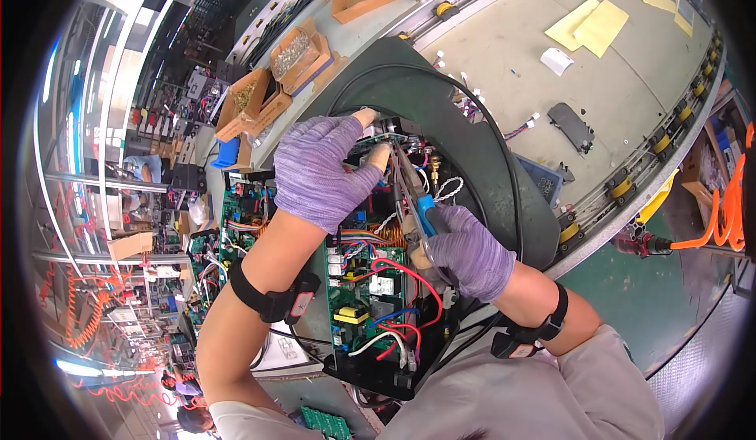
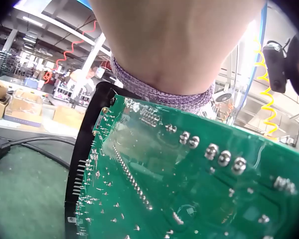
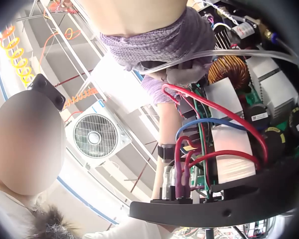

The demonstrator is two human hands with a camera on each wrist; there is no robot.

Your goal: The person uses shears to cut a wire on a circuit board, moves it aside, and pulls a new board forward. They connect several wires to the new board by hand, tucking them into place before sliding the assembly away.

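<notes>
Left hand: the gloved left hand holds a small board at the far end of the electronics unit, thumb on the near side, a finger beyond.
Right hand: the gloved right hand is closed round the blue-handled pliers, whose tips reach in close to the left thumb.
Electronics unit: the open unit lies in front of the person, its green circuit board in a black frame, with red, blue and white wires at the near end.
Inside: a copper coil sits beside pale metal blocks.
Labels: a white label marks a round black part; its lettering is too small to read.
Table: yellow sheets lie on the grey table, well apart from the unit.
</notes>
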